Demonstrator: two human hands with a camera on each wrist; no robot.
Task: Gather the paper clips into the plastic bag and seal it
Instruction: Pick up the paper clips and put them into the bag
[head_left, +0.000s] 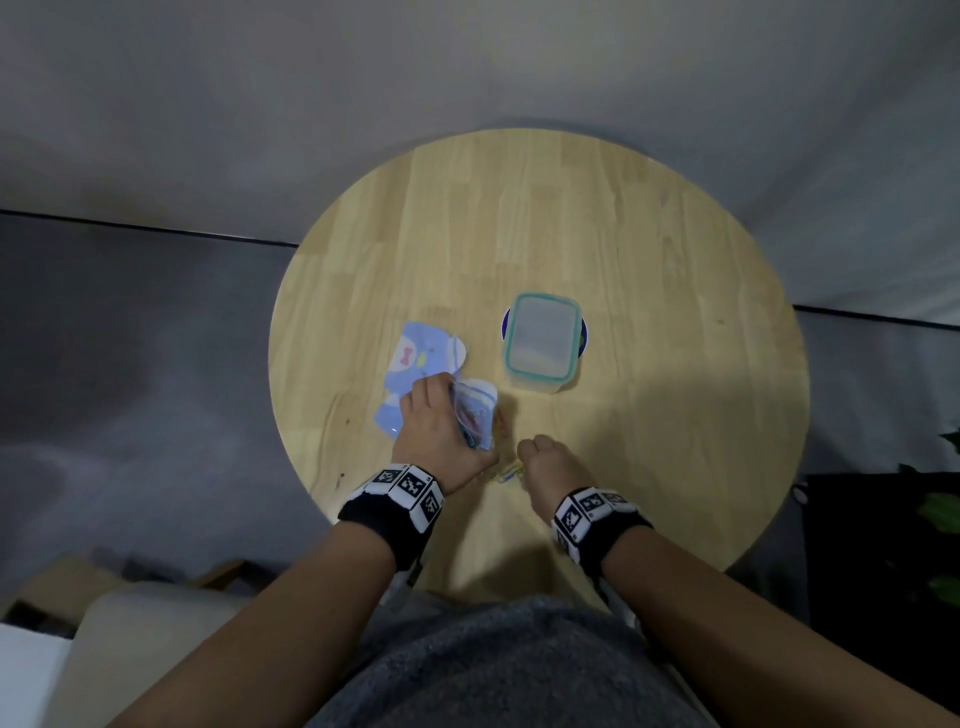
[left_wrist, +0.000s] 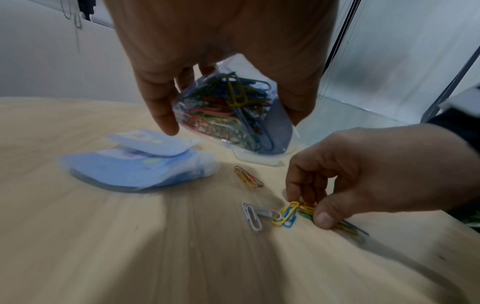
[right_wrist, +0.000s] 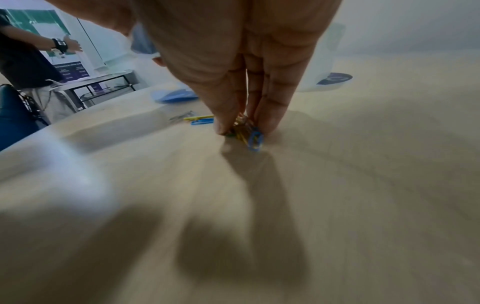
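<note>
My left hand (head_left: 441, 431) (left_wrist: 226, 86) holds a clear plastic bag (left_wrist: 228, 115) (head_left: 475, 415) just above the round wooden table (head_left: 623, 249); the bag is packed with coloured paper clips. To its right, my right hand (head_left: 540, 462) (left_wrist: 309, 203) (right_wrist: 244, 127) pinches a small bunch of yellow, green and blue paper clips (right_wrist: 246, 131) (left_wrist: 306, 209) against the tabletop. Loose clips lie close by: a red and yellow pair (left_wrist: 248, 176), white ones (left_wrist: 253, 216), and a yellow and blue pair (left_wrist: 287, 214).
A flat blue printed packet (head_left: 426, 358) (left_wrist: 135, 166) lies left of the bag. A clear lidded box with a teal rim (head_left: 540, 338) stands behind the hands, right of the packet. Another person stands by a desk (right_wrist: 31, 67) in the background.
</note>
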